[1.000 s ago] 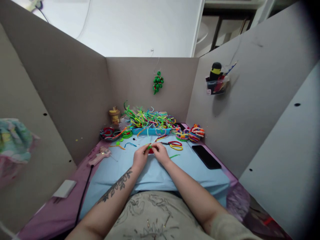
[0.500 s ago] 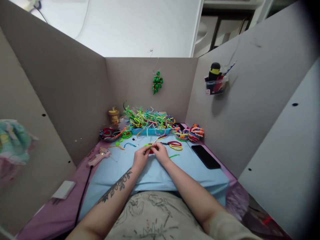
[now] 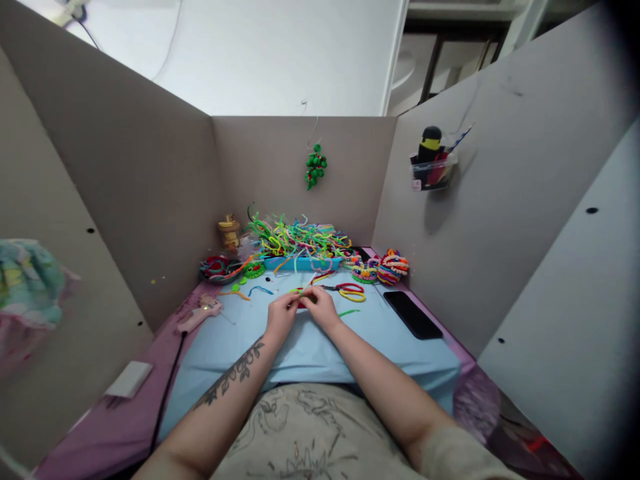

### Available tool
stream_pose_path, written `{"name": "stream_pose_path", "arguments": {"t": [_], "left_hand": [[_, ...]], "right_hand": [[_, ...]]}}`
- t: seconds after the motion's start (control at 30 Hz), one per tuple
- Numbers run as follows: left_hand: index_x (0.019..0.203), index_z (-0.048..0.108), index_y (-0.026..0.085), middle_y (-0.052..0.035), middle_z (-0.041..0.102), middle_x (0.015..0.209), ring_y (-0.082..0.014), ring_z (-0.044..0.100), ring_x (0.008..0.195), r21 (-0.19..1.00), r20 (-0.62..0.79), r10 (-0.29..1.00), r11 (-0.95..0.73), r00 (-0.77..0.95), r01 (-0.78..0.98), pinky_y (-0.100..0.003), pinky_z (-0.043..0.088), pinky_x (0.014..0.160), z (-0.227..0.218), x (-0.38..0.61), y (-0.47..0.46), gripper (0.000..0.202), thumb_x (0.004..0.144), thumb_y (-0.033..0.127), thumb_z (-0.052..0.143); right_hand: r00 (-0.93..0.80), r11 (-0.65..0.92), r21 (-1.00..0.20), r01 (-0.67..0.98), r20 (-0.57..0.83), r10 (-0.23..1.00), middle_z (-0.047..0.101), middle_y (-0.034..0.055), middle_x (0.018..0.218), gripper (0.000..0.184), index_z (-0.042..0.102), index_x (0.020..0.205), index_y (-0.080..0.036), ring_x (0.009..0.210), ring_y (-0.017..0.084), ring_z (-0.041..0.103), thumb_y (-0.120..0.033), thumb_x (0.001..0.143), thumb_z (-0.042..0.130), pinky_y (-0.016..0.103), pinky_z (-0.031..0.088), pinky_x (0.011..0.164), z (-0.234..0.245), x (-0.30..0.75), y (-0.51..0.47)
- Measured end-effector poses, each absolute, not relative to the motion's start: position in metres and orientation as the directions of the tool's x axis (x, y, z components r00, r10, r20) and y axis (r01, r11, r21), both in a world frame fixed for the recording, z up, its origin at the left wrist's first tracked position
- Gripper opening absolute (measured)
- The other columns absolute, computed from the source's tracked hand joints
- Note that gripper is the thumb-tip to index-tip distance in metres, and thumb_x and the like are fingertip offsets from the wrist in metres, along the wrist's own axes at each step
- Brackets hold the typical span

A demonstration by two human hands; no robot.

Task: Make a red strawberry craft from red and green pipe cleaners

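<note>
Close together over the blue cloth, my left hand and my right hand pinch a small green pipe cleaner between their fingertips. Most of it is hidden by the fingers. Something red shows just beneath the fingertips; I cannot make out its shape. Right of my right hand lie scissors with red and yellow handles. A short green pipe cleaner piece rests beside my right wrist.
A blue tray heaped with colourful pipe cleaners stands at the back. A pink glue gun with a black cable is at left, a phone at right. Finished woven pieces sit back right. Grey panels enclose the table.
The fingers have shifted very slightly around the green pipe cleaner, and the view has moved a little. Everything on the table lies as before.
</note>
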State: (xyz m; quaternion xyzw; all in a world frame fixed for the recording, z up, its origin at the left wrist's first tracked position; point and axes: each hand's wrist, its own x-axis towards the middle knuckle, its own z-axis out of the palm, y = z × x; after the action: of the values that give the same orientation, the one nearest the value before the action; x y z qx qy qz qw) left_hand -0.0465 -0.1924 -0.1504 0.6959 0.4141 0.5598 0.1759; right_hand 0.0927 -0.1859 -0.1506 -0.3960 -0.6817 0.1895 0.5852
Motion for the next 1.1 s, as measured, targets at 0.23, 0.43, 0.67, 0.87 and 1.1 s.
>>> {"name": "stream_pose_path", "arguments": {"t": [0.23, 0.43, 0.67, 0.87, 1.1], "left_hand": [[0.085, 0.073, 0.02, -0.0078, 0.072, 0.094, -0.0202, 0.067, 0.088, 0.694, 0.644, 0.763, -0.611, 0.051, 0.379, -0.036, 0.052, 0.084, -0.148, -0.046, -0.194, 0.019, 0.078, 0.013, 0.057], [0.088, 0.072, 0.019, -0.0072, 0.072, 0.094, -0.0191, 0.066, 0.087, 0.68, 0.644, 0.762, -0.61, 0.066, 0.407, -0.034, 0.052, 0.083, -0.149, -0.046, -0.193, 0.019, 0.079, 0.014, 0.055], [0.091, 0.071, 0.018, -0.0075, 0.072, 0.093, -0.0188, 0.066, 0.086, 0.702, 0.618, 0.784, -0.584, 0.057, 0.407, -0.034, 0.052, 0.082, -0.148, -0.046, -0.193, 0.02, 0.08, 0.018, 0.055], [0.096, 0.07, 0.017, -0.0077, 0.072, 0.095, -0.0181, 0.066, 0.082, 0.772, 0.55, 0.833, -0.531, 0.051, 0.349, -0.032, 0.052, 0.079, -0.146, -0.045, -0.196, 0.023, 0.08, 0.022, 0.054], [0.102, 0.067, 0.012, -0.008, 0.072, 0.083, -0.0154, 0.064, 0.068, 0.962, 0.266, 0.955, -0.271, 0.129, 0.018, -0.023, 0.05, 0.058, -0.144, -0.046, -0.183, 0.033, 0.072, 0.027, 0.063]], "right_hand": [[0.008, 0.613, -0.697, 0.371, 0.663, 0.749, 0.058, 0.0011, 0.075, 0.006, 0.06, 0.073, -0.019, 0.074, 0.016, 0.056, -0.018, 0.075, 0.055, 0.028, 0.045, 0.07, -0.153, 0.093, -0.183], [-0.009, 0.635, -0.647, 0.422, 0.697, 0.717, 0.059, 0.0022, 0.076, 0.01, 0.061, 0.075, -0.02, 0.076, 0.017, 0.056, -0.016, 0.077, 0.052, 0.029, 0.045, 0.071, -0.154, 0.093, -0.184], [-0.026, 0.648, -0.605, 0.463, 0.722, 0.692, 0.062, 0.0035, 0.079, 0.013, 0.062, 0.078, -0.02, 0.08, 0.018, 0.058, -0.016, 0.081, 0.05, 0.03, 0.046, 0.075, -0.155, 0.095, -0.183], [-0.055, 0.655, -0.568, 0.498, 0.733, 0.678, 0.062, 0.0048, 0.082, 0.015, 0.061, 0.082, -0.02, 0.082, 0.019, 0.057, -0.014, 0.082, 0.048, 0.032, 0.047, 0.077, -0.157, 0.095, -0.182], [-0.117, 0.683, -0.496, 0.535, 0.758, 0.642, 0.06, 0.007, 0.086, 0.019, 0.061, 0.089, -0.019, 0.086, 0.02, 0.056, -0.012, 0.084, 0.044, 0.034, 0.047, 0.08, -0.158, 0.096, -0.179]]}}
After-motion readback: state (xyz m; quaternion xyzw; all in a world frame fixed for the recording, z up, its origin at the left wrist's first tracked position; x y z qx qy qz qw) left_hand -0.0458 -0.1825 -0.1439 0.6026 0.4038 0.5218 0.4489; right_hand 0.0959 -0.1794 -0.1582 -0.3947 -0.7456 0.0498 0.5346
